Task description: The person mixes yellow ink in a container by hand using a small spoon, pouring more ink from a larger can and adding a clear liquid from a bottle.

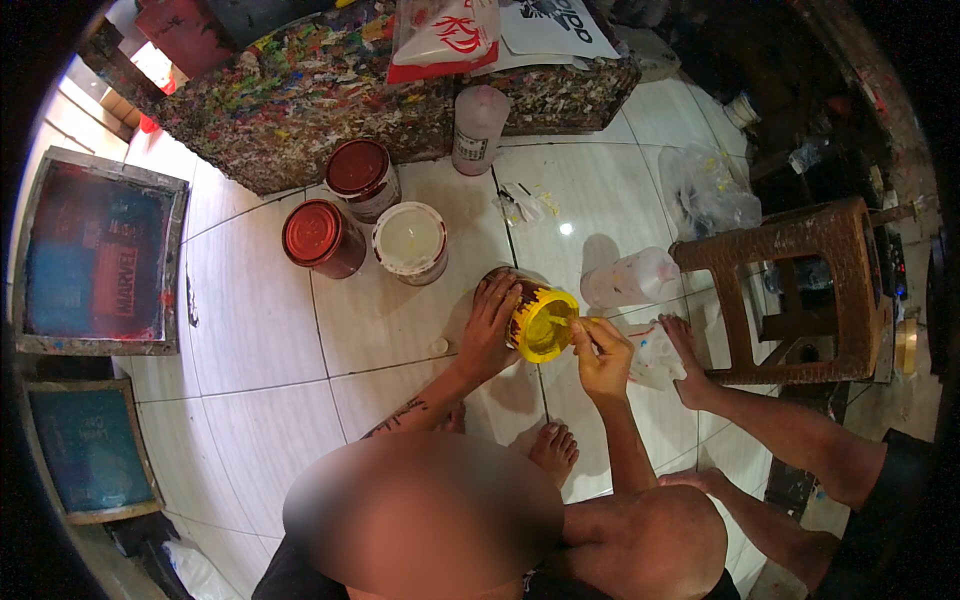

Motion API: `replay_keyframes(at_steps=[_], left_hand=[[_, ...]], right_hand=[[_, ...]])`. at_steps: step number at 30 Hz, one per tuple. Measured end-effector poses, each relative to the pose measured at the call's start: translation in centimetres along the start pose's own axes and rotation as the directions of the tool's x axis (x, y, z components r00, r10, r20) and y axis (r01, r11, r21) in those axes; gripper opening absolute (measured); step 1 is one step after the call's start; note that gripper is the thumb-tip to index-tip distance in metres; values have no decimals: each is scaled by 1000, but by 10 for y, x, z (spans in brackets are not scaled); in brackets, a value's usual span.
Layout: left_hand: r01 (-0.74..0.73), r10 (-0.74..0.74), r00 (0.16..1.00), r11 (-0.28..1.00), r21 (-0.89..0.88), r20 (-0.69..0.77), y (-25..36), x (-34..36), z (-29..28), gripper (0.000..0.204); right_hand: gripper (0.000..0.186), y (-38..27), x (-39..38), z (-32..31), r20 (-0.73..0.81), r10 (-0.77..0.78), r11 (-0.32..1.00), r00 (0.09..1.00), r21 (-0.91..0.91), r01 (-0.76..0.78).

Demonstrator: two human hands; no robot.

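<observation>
A round can (534, 322), streaked yellow and dark red-brown, is tilted over or on the glossy tiled floor (260, 330), I cannot tell which, its long axis slanting so the open mouth, coated in yellow, points back toward the person and slightly right. The left hand (492, 315) has its grip wrapped round the can's side, and the right hand (604, 362) pinches a yellow-smeared stirrer (559, 321) reaching into the mouth. Beyond, leftward, stand two red-topped cylindrical tins (322, 238); rightward, a cloudy plastic bottle (630, 280) and a scuffed brown stool (850, 270).

Head-worn wide fisheye view, looking down, well above a tiled floor (262, 440)
</observation>
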State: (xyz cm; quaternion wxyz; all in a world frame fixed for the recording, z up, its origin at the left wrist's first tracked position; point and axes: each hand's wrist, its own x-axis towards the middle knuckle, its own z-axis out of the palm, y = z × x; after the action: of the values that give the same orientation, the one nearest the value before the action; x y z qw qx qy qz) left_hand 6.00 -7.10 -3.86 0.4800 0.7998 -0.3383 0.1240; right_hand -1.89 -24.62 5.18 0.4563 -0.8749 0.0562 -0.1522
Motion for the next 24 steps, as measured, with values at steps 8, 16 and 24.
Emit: replay_keyframes(at_steps=[8,16,24], left_hand=[[31,-31,999,999,11,6,-3,-2,2,97],[21,-23,999,999,-48,-24,-8,-2,6,95],[17,-18,1000,999,-48,-22,-6,-1,2,99]], right_hand=[[15,-2,-6,3,-30,125,984,992,135,-119],[14,7,-2,5,-1,-112,983,994,-143,111],[15,-1,-1,3,19,-23,999,1000,-44,24]])
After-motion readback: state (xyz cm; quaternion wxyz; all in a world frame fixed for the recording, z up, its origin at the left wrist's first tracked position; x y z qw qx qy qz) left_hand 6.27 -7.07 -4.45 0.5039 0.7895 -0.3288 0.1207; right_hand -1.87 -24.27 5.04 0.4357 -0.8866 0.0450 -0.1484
